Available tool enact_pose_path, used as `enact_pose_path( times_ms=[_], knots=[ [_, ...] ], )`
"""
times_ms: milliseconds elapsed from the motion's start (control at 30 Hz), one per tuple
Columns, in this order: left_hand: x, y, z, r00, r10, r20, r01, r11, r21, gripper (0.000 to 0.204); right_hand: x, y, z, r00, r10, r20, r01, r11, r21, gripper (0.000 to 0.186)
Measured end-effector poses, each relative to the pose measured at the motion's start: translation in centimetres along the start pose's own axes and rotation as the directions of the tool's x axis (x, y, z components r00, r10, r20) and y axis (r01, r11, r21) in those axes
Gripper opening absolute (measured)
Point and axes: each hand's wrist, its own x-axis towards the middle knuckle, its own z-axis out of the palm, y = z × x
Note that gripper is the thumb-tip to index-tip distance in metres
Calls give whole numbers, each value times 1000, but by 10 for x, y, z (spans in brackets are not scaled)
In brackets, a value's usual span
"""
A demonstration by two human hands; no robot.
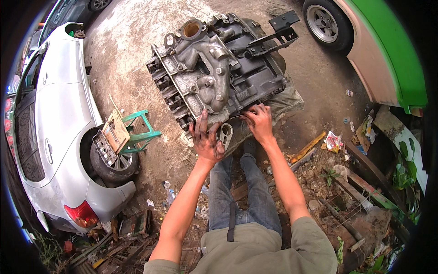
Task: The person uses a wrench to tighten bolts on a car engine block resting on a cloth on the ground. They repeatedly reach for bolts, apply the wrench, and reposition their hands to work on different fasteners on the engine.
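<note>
- Outdoors on bare concrete ground (132,50), between a silver car (59,118) on the left and a green-and-cream car (388,50) at upper right.
- Standing over a grimy engine block (219,68) resting on a dirty cloth (287,102), light-coloured manifold (207,64) on top and appearing in place, some bolt heads showing.
- Pressing the left hand (205,137), fingers spread and unclenched, against the block's near edge, just beside an oval metal gasket (225,134) lying loose there, apparently not yet fitted.
- Pinching with the right hand (259,122) at a small dark part on the same edge; too small to identify.
- Judging work to be mid-way: near edge being handled, no tools visible at either hand.
- Leaving a green stool (139,130) by the silver car's wheel untouched.
</note>
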Motion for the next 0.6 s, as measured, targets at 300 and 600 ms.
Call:
enact_pose_path(
  times_ms=[300, 600],
  knots=[
    [0, 0, 1, 1000, -4, -14, 4, 1000, 14, 53, 0, -1, -1, 999, -14, -47, 15, 1000, 26, 20],
    [-1, 1, 2, 1000, -10, -10, 10, 1000, 5, 54, -11, 1, 26, 980, 59, -193, -62, 998, -9, 20]
  ],
)
